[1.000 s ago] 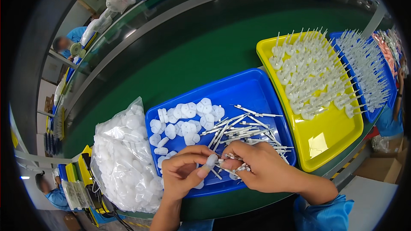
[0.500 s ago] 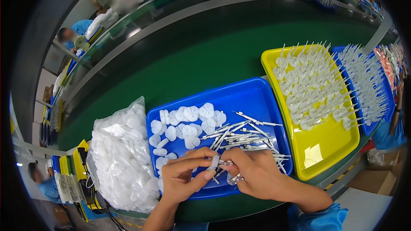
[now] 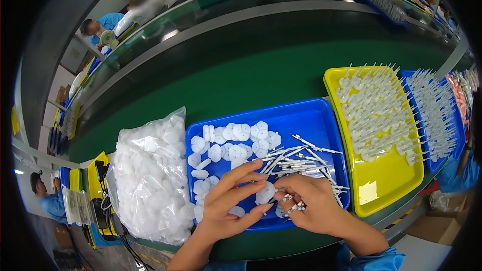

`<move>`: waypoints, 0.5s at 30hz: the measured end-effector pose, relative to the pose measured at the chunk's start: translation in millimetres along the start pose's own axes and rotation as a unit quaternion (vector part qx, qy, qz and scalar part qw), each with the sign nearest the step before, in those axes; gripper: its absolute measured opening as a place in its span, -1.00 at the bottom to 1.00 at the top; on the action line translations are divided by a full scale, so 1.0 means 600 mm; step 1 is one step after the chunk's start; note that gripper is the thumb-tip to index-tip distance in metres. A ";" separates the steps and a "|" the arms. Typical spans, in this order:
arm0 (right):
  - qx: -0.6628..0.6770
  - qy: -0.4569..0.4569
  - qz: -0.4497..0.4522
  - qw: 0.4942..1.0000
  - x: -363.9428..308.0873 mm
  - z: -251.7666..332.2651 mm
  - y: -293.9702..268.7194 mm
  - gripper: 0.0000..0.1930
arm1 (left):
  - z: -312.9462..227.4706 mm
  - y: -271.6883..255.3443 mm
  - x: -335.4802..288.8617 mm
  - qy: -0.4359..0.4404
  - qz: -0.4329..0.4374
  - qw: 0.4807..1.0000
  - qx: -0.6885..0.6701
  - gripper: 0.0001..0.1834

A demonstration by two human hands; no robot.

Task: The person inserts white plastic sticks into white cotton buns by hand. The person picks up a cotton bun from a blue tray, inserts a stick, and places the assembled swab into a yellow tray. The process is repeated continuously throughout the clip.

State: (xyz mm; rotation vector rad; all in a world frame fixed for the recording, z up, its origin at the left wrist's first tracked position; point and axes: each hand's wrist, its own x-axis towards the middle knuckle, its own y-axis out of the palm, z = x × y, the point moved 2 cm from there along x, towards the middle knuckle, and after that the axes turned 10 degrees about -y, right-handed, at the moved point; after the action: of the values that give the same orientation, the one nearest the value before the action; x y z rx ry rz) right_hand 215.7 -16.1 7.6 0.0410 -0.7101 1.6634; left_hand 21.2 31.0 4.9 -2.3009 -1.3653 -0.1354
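Observation:
Over the front of a blue tray (image 3: pixel 306 115), my left hand (image 3: pixel 228 203) has its thumb and fingers closed around the edge of a white petal-shaped plastic disc (image 3: pixel 264 193). My right hand (image 3: pixel 316 203) meets the disc's right side with thumb and index finger. Several thin white rods with metallic parts (image 3: pixel 293 206) stick out from its curled fingers. Whether a rod enters the disc is hidden by the fingers. Loose petal-shaped discs (image 3: pixel 238 153) lie in the tray's left half, and a pile of rods (image 3: pixel 296 163) lies in its right half.
A clear bag of white discs (image 3: pixel 150 180) stands left of the tray. To the right, a yellow tray (image 3: pixel 386 188) holds discs with upright rods, beside another blue tray (image 3: pixel 437 115) packed with similar pieces. Green work surface (image 3: pixel 241 65) stretches behind. Co-workers sit farther off.
The disc has turned from edge-on to showing its face. My left fingers have spread somewhat. The whole view has shifted, so the trays and bag appear slightly farther right.

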 end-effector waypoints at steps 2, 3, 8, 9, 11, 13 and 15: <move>0.000 -0.005 0.003 1.000 0.000 -0.001 0.001 -0.69 | -0.005 -0.003 -0.003 0.003 0.003 0.999 0.054 -0.51; 0.000 -0.006 0.005 1.000 0.000 -0.001 0.001 -0.69 | -0.007 -0.005 -0.003 0.006 0.005 0.997 0.081 -0.52; 0.002 -0.003 0.022 1.000 0.000 -0.001 0.004 -0.68 | -0.019 -0.010 0.002 0.055 0.019 0.987 0.148 -0.55; 0.004 -0.001 0.022 1.000 -0.001 -0.002 0.004 -0.68 | -0.022 -0.010 0.003 0.069 0.022 0.984 0.163 -0.55; 0.004 -0.001 0.022 1.000 -0.003 -0.003 0.007 -0.67 | -0.021 -0.009 -0.002 0.040 0.013 0.989 0.138 -0.55; -0.001 -0.002 0.023 1.000 -0.004 -0.003 0.009 -0.66 | -0.021 -0.009 -0.003 0.027 0.009 0.992 0.126 -0.55; 0.005 -0.001 0.024 1.000 -0.003 -0.002 0.008 -0.66 | -0.022 -0.009 -0.001 0.028 0.009 0.992 0.126 -0.55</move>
State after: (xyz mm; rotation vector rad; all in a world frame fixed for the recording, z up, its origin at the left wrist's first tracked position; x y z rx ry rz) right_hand 212.2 -17.3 3.6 0.0323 -0.7092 1.7121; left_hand 18.1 27.0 18.5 -2.0834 -1.2548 -0.0189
